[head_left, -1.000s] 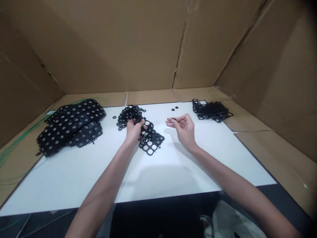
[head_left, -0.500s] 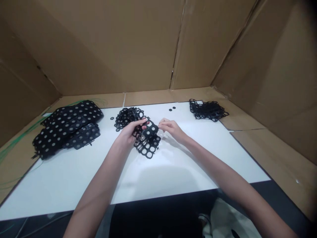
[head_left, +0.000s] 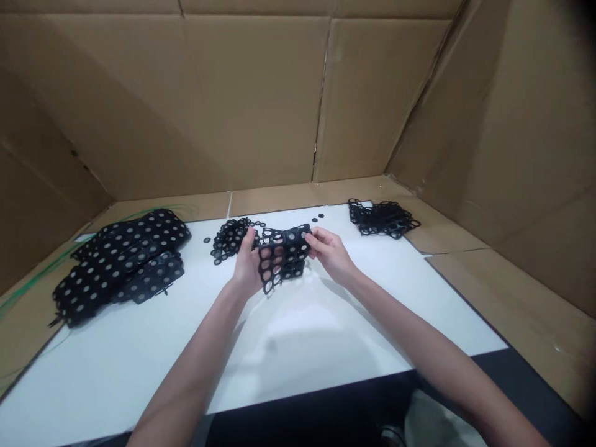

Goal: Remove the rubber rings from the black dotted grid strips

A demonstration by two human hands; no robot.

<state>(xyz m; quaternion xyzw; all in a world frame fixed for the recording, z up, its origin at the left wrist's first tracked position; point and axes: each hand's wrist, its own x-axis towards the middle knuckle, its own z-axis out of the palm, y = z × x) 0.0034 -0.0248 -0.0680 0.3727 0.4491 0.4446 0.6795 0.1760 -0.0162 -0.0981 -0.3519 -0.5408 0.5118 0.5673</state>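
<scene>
Between my hands hangs a black perforated sheet, above the white table. Its left part is an open lattice of round holes; pale discs still fill the holes on the right. My left hand is closed around the left edge, thumb up, with its fingers behind the lattice. At the upper right edge, my right hand pinches the sheet between thumb and fingertips. Just beyond my left hand lies a heap of small black rings or discs. How the sheet is folded at the back is hidden.
Black sheets with pale dots are piled at the left. Black lattice pieces are stacked at the right rear. Two loose dark discs lie near the back edge of the white tabletop. Cardboard walls enclose the back and sides.
The sheet has been turned and spread out between my hands, its lattice part now facing left. My right hand has shifted onto its upper right edge. The camera view has tilted up slightly.
</scene>
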